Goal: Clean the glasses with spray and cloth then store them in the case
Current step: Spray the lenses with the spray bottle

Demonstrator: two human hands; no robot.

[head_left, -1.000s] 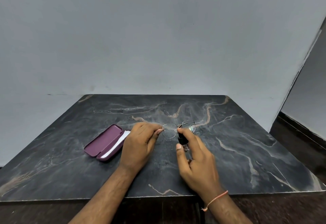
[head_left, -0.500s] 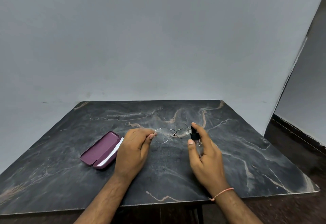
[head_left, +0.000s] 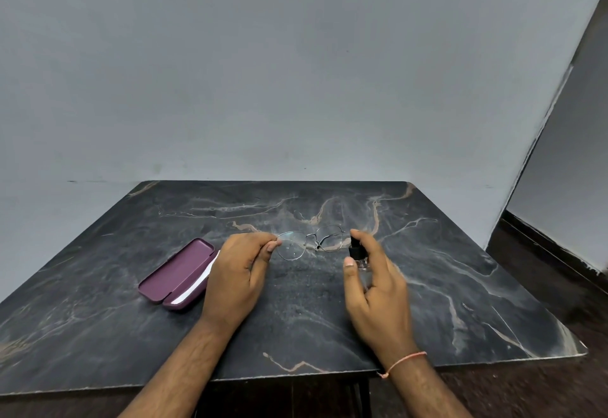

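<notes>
The glasses (head_left: 309, 242) are pinched at their left edge by the left hand (head_left: 238, 273), above the table (head_left: 460, 286). A small spray bottle (head_left: 357, 255) is gripped by the right hand (head_left: 378, 289), just right of them. At the left, the open maroon case (head_left: 176, 274) is seen holding a white cloth (head_left: 197, 286).

I look into a plain room, likely domestic: bare grey painted wall (head_left: 296, 72), dark marble-patterned bench (head_left: 444, 286) (veined tan), dark floor (head_left: 559, 302) with skirting at right.
</notes>
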